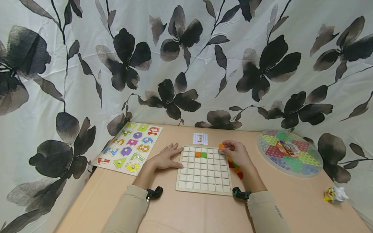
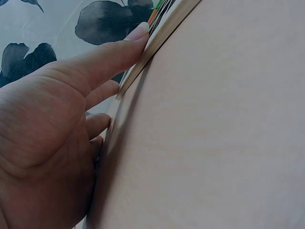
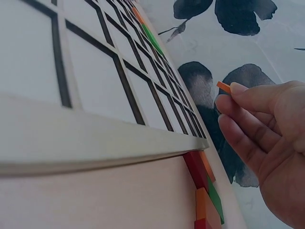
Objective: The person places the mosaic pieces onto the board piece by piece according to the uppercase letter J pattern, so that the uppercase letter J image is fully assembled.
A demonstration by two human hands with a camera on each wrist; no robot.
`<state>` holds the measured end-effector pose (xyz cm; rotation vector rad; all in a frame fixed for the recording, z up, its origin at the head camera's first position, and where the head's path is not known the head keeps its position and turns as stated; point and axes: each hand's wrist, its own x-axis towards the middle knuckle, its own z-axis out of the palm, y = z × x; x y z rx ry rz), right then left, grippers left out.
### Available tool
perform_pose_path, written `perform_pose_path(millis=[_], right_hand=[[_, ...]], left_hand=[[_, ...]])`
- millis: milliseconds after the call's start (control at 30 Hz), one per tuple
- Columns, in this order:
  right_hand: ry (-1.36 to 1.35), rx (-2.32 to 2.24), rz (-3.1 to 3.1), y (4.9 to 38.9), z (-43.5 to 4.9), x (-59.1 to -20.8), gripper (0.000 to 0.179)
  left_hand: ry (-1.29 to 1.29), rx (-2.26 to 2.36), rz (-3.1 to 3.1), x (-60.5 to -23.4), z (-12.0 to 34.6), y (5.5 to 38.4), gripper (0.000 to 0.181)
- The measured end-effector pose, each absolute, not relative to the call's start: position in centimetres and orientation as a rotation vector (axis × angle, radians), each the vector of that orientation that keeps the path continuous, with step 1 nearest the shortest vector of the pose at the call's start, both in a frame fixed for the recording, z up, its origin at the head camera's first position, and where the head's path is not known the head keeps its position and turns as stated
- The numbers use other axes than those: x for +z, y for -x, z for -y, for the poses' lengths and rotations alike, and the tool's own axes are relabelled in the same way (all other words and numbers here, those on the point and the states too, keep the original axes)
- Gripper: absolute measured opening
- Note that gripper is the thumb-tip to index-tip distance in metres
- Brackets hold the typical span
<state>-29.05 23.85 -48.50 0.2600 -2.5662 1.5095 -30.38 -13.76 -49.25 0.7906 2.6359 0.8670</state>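
Observation:
A grid board (image 1: 204, 170) with white square cells lies on the table. One orange tile (image 1: 198, 154) and one green tile (image 1: 204, 155) sit side by side in its second row. My right hand (image 1: 237, 154) pinches another orange square tile (image 3: 223, 87) between thumb and finger, over the board's top right corner. My left hand (image 1: 164, 158) rests at the board's left edge, fingers spread and thumb touching the frame. Loose red, green and orange tiles (image 1: 239, 175) lie along the board's right side, partly covered by my right hand in the head view.
Behind the board lies a small pattern card (image 1: 200, 138). A number-and-shape puzzle board (image 1: 128, 148) is at the left. To the right are a round star-patterned game board (image 1: 289, 153) and a small figurine (image 1: 335, 194). A floral cloth (image 1: 180, 64) hangs behind the table.

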Motion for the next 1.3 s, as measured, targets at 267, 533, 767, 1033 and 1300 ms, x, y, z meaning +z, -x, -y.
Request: perform_pose_path(millis=[267, 533, 767, 1033, 1300], right_hand=[[-0.373, 1.435, 2.592, 29.3, -23.5, -48.9, 0.026], [-0.419, 1.387, 2.64, 28.9, -22.8, -48.8, 0.026], [-0.432, 1.385, 2.654, 28.9, -22.3, -48.8, 0.026], [-0.447, 1.378, 2.686, 28.9, -21.9, -49.3, 0.024], [-0.462, 1.336, 2.716, 28.9, -21.0, -49.4, 0.026]], left_hand=[[-0.789, 0.855, -2.631, -49.2, 13.8, 30.3, 0.09], [-0.785, 0.863, -2.631, -49.2, 13.7, 30.3, 0.09], [-0.784, 0.861, -2.63, -49.1, 13.7, 30.3, 0.09], [-0.794, 0.854, -2.628, -49.2, 13.6, 30.2, 0.09], [-0.793, 0.876, -2.639, -49.6, 13.6, 30.3, 0.091]])
